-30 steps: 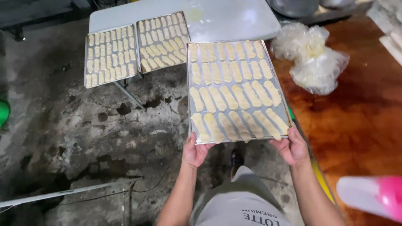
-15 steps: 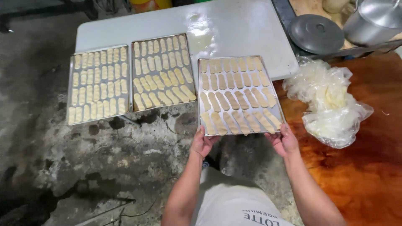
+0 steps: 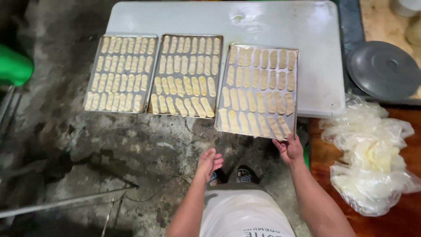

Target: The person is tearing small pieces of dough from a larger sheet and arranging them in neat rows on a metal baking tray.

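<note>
Baking tray (image 3: 294,94) of soft, fragile dough strips, stiff metal, overhanging the white worktop (image 3: 280,24); right hand (image 3: 289,149) pinches its near corner, left hand (image 3: 209,162) spread, empty; best gripped by the rim, kept level.

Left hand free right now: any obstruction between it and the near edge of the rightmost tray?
Probably not. The left hand is open, empty and just short of the rightmost tray, whose near edge overhangs the white table. Only bare floor shows between them. The right hand touches the tray's near right corner, leaving the left side clear.
</note>
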